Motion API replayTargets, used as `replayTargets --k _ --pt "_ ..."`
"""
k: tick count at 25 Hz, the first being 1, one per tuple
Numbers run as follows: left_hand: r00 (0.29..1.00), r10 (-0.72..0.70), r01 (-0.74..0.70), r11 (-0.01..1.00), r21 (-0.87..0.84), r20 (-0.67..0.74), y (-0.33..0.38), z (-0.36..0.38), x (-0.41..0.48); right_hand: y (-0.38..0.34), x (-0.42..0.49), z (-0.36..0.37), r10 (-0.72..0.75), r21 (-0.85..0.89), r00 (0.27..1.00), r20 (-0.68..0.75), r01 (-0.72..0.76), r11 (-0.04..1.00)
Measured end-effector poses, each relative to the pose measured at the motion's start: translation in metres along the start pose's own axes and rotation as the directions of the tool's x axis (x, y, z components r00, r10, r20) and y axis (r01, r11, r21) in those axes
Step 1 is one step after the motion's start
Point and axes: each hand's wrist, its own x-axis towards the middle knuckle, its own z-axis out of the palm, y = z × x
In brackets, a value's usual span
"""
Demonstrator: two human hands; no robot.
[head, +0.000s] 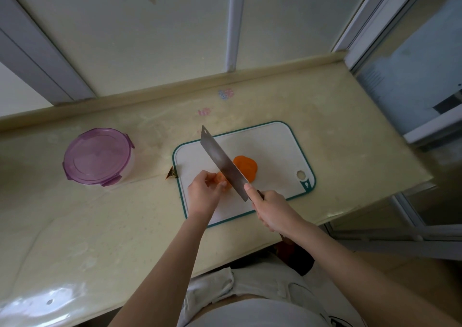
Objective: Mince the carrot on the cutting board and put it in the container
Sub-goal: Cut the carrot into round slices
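A white cutting board (pixel 275 144) with a teal rim lies on the pale counter. On it, my left hand (pixel 203 194) holds a carrot piece (pixel 221 180) with curled fingers. My right hand (pixel 272 208) grips the handle of a wide cleaver (pixel 222 163), thumb pressed near the blade's heel. The blade slants across the board, right beside the held piece. A pile of orange carrot slices (pixel 246 168) lies on the far side of the blade. The round container (pixel 98 156) with a purple clip lid, closed, stands on the counter to the left of the board.
A small brown scrap (pixel 171 173) lies at the board's left edge. The counter's front edge runs close to my body, and its right end drops off past the board. A raised ledge and wall panels close the back.
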Motion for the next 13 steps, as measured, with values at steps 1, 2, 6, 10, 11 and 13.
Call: replayTargets --k 1,2,6,10,11,13 --pt "1.000 0.003 -0.003 1.000 0.010 0.002 0.001 0.000 0.001 -0.001 -0.001 0.000 -0.001 -0.005 1.000 -0.001 0.001 1.000" --pt "1.000 0.004 -0.004 1.000 0.021 0.004 0.001 -0.001 0.001 -0.003 -0.003 0.001 -0.003 -0.015 1.000 -0.007 0.003 1.000" --pt "0.999 0.033 -0.035 0.997 0.071 0.022 0.002 0.000 0.001 -0.012 -0.006 0.005 0.018 -0.136 0.998 -0.062 -0.027 0.990" --pt "0.997 0.075 -0.077 0.989 0.123 0.022 0.002 0.000 0.000 -0.023 -0.005 0.007 0.048 -0.196 0.996 -0.071 -0.062 0.979" --pt "0.996 0.084 -0.087 0.986 0.139 0.025 0.002 0.000 0.001 -0.026 -0.003 0.008 0.051 -0.211 0.996 -0.070 -0.065 0.975" --pt "0.994 0.104 -0.109 0.976 0.190 0.033 0.002 0.000 0.002 -0.032 0.004 0.011 0.054 -0.233 0.996 -0.076 -0.070 0.970"
